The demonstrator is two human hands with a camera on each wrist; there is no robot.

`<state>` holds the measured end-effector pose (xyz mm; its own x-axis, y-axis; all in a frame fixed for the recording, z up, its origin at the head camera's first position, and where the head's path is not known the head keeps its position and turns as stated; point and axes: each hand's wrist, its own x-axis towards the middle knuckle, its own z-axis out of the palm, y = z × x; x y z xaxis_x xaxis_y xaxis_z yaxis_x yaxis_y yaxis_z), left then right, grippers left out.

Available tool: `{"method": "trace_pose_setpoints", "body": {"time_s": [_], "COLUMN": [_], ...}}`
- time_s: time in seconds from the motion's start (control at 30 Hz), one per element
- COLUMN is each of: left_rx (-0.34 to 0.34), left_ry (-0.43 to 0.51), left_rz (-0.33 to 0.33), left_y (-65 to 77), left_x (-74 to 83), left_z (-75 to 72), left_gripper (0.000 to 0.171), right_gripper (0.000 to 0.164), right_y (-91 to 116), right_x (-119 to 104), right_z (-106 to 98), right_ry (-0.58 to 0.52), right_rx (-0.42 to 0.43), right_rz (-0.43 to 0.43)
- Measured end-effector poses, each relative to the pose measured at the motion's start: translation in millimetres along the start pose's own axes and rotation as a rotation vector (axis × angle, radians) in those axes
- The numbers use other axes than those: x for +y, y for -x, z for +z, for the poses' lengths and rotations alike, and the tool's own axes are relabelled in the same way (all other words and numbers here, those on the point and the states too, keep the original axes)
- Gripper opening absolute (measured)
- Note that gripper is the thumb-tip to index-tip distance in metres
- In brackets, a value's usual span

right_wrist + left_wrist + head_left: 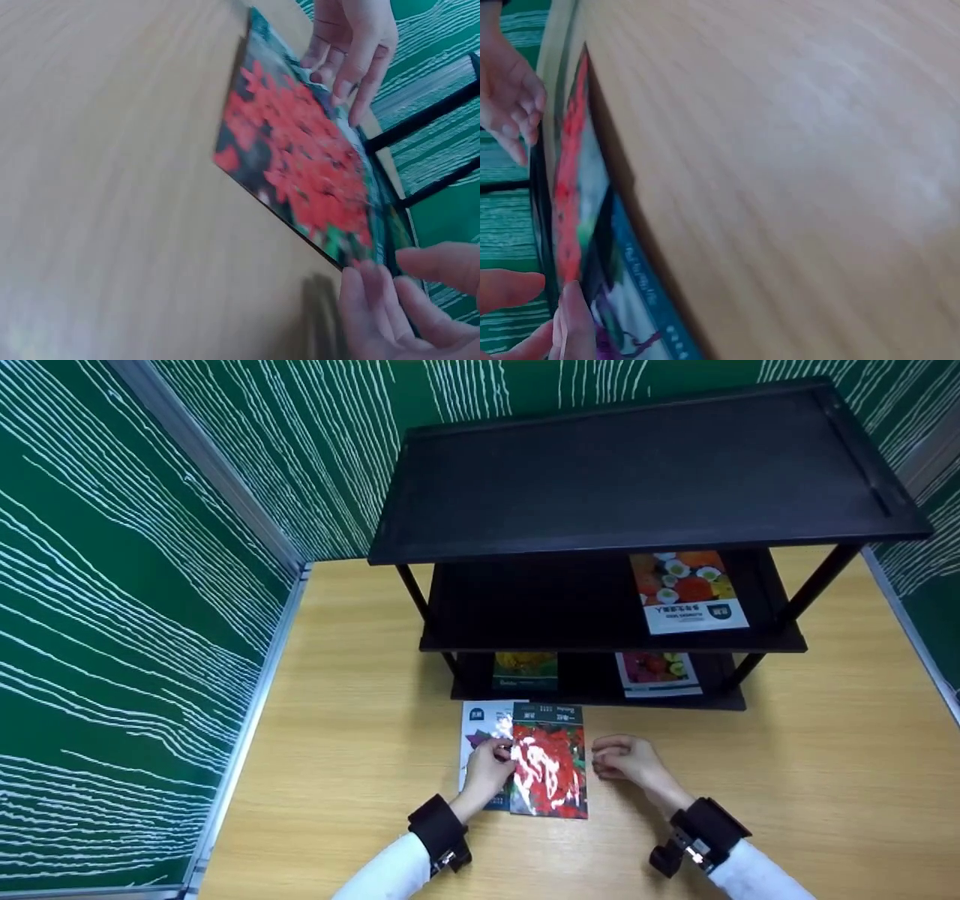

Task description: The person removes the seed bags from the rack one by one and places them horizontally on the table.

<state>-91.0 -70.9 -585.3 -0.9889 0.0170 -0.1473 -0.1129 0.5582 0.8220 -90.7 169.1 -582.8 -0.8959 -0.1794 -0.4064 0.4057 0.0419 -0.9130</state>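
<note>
A red-flower seed packet [549, 765] lies on the table, overlapping a white packet with a purple picture [474, 742] on its left. My left hand [489, 767] is over the white packet, its fingertips [571, 300] against the red packet's left edge and the thumb apart from the fingers. Just off the red packet's right edge is my right hand [631, 761], fingers loosely bent and nothing gripped. In the right wrist view its fingertips [367, 281] appear close to the packet's edge; whether they touch it cannot be told.
Behind the packets stands a black three-tier shelf [637, 480]. A flower packet [690, 592] lies on its middle tier at the right. On the bottom tier are a yellow-flower packet [526, 669] and a pink-flower packet [657, 673]. Green white-streaked panels [112, 585] border the table.
</note>
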Motion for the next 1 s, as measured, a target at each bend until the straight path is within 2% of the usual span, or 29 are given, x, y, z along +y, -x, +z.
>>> {"method": "trace_pose_setpoints", "body": {"time_s": [0.07,0.3,0.53,0.6,0.8,1.0], "left_rx": [-0.014,-0.113,-0.126,-0.137,-0.191,-0.220], "left_ry": [0.022,0.280,0.272,0.292,0.320,0.399], "left_rz": [-0.011,-0.098,-0.073,-0.078,-0.033,-0.007], "left_y": [-1.2,-6.2,-11.0,-12.5,-15.9,-8.8], "left_x": [4.5,22.3,40.5,45.5,60.6,91.5], "left_z": [-1.1,-3.5,-8.3,-9.0,-13.7,-28.0], "left_gripper": [0.029,0.030,0.030,0.030,0.028,0.027], "right_gripper": [0.036,0.043,0.043,0.043,0.042,0.042], "right_y": [3,13,21,23,27,33], "right_x": [-5,-27,-47,-52,-67,-82], "right_z": [-5,-24,-36,-39,-47,-55], "right_ry": [0.015,-0.009,0.003,0.009,0.066,0.105], "right_rx": [-0.006,-0.071,-0.104,-0.105,-0.113,-0.109], "right_rz": [-0.005,-0.047,-0.102,-0.111,-0.143,-0.140]}}
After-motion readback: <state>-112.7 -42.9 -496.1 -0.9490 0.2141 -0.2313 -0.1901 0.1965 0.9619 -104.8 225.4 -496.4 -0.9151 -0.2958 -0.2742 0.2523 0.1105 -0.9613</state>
